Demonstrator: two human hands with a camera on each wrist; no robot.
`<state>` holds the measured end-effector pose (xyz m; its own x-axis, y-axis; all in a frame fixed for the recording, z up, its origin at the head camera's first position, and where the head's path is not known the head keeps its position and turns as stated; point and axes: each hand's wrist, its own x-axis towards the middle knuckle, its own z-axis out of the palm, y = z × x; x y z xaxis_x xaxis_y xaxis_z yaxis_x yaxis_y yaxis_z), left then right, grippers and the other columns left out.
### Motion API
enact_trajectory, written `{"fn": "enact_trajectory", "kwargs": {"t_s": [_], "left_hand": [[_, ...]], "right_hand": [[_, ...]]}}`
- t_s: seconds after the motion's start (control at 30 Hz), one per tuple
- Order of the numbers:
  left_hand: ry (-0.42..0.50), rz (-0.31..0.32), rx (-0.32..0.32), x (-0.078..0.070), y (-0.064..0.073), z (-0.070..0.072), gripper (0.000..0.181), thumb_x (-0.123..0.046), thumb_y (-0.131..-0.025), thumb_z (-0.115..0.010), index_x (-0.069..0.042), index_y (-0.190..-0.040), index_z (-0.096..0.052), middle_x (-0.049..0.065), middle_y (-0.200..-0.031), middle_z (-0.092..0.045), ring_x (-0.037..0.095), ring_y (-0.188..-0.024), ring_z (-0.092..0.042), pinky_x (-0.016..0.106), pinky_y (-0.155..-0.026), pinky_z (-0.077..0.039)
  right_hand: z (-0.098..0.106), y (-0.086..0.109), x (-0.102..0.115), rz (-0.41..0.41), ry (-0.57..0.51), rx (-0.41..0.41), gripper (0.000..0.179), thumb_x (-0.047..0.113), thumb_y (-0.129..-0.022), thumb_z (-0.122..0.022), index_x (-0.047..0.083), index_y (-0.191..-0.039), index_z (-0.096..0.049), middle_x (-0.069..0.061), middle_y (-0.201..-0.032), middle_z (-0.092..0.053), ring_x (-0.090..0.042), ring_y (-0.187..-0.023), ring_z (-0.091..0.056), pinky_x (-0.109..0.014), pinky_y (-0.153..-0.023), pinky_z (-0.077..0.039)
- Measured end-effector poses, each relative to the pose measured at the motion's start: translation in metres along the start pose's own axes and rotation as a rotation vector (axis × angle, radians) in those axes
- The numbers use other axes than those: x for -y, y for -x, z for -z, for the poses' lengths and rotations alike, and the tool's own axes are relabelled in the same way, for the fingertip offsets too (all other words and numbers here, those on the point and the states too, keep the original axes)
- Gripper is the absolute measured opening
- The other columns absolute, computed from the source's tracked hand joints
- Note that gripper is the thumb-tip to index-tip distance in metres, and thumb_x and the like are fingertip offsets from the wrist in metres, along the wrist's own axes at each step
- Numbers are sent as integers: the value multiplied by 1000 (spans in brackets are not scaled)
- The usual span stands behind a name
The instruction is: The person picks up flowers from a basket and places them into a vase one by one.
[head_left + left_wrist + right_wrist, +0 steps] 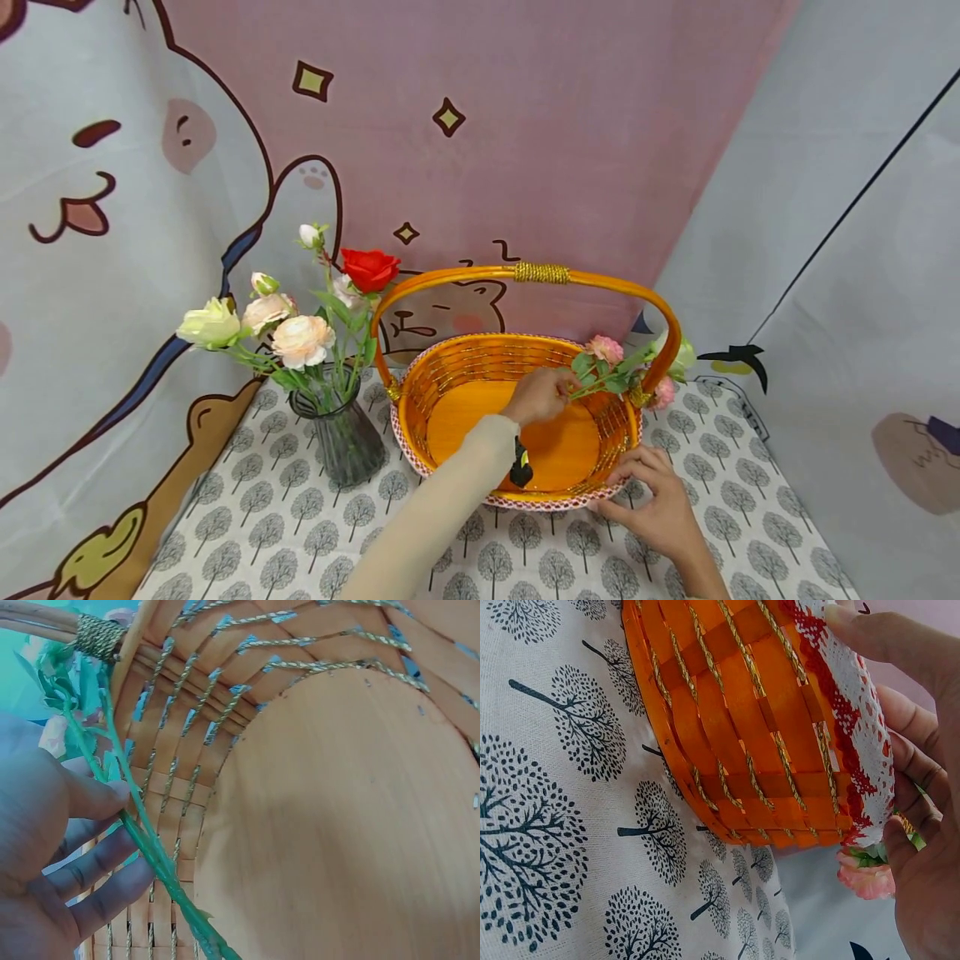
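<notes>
A: Biggest first?
B: Backdrop (pixel 570 167) rose beyond both hands. Cloth (pixel 495 558) lay below them, tree-printed.
A: Basket?
B: Basket (pixel 480 358) stood on the cloth, around and below the left grip. Handle (pixel 542 273) arched above and beyond it.
A: Vase?
B: Vase (pixel 348 446) stood left of that grip, outside the basket, flowers (pixel 303 341) in it.
A: Hands?
B: Left hand (pixel 540 396) was over the basket's inside, thumb and finger pinched on stems (pixel 161 862), other fingers extended. Right hand (pixel 652 500), right of it and nearer the person, clamped the rim (pixel 859 720), thumb outside, fingers over the edge.
A: Spray?
B: Spray (pixel 617 383) was right of the left pinch, by the handle's foot, a pink bloom (pixel 866 876) out past the rim. Couldn't tell if the stem ends touched the floor (pixel 465 408).
A: Step in hand?
B: Looked like setting the spray in the basket, right hand bracing.
A: Next move called for?
B: My read: stem ends guided down inside, blooms settled by the handle, pinch loosened only once the spray sat; right hand steady against tipping.
</notes>
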<state>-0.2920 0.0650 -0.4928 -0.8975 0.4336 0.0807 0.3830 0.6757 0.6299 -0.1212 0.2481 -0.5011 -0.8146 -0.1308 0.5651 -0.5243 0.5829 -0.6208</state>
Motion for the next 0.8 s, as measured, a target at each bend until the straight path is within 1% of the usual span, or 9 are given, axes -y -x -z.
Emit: {"fn": "enact_trajectory", "kwargs": {"t_s": [0.2,0.33,0.4,0.47,0.57,0.63,0.73,0.8], "left_hand": [[71,23,13,0,1,6,38,-2,-94,-65,-29,-120,-75,-7,-94,-71,6,-72,-59,25,-57,-38],[100,41,22,1,1,10,39,-2,-94,-66,-30,-120,-75,-9,-93,-67,8,-70,-56,26,-55,-36],[98,43,21,1,2,12,39,-3,-94,-66,-31,-120,-75,-11,-93,-66,8,-70,-57,26,-55,-35],[95,36,22,1,3,13,37,-5,-94,-67,-30,-120,-75,-11,-92,-66,8,-69,-57,26,-54,-35],[97,22,22,0,5,16,35,-5,-95,-67,-29,-120,-75,-9,-92,-67,7,-69,-59,26,-54,-35],[119,20,23,-1,6,19,35,-5,-96,-66,-28,-121,-74,-10,-90,-66,6,-69,-59,26,-53,-34],[137,-11,17,0,5,24,33,-6,-98,-65,-26,-123,-74,-9,-90,-66,5,-70,-60,25,-55,-35],[153,-32,14,1,6,27,32,-7,-99,-64,-24,-124,-73,-8,-90,-67,6,-69,-60,25,-55,-36]], "right_hand": [[0,1,-1,-10,-1,-1,43,-3,-54,-98,18,-77,-68,-4,-95,-64,-11,-98,-45,-20,-80,-34],[0,0,1,0,-4,1,43,-3,-54,-97,18,-77,-68,1,-96,-63,-12,-97,-45,-23,-79,-35],[-1,1,0,-2,-4,3,43,-3,-55,-97,18,-77,-68,1,-95,-63,-12,-96,-44,-23,-77,-35],[-2,2,-3,-8,-4,3,43,-2,-55,-98,19,-76,-67,0,-95,-63,-12,-95,-44,-22,-76,-34],[-5,7,-15,-4,10,2,45,0,-54,-99,22,-77,-67,-1,-94,-63,-10,-94,-43,-22,-76,-34],[-6,9,-24,-1,18,11,45,3,-55,-100,24,-78,-67,2,-95,-63,-9,-95,-43,-23,-77,-34],[-7,9,-34,1,20,24,45,8,-57,-101,28,-80,-67,3,-97,-65,-7,-98,-43,-24,-79,-36],[-7,9,-36,1,19,27,46,8,-57,-101,28,-80,-67,3,-98,-65,-7,-100,-44,-24,-81,-36]]}}
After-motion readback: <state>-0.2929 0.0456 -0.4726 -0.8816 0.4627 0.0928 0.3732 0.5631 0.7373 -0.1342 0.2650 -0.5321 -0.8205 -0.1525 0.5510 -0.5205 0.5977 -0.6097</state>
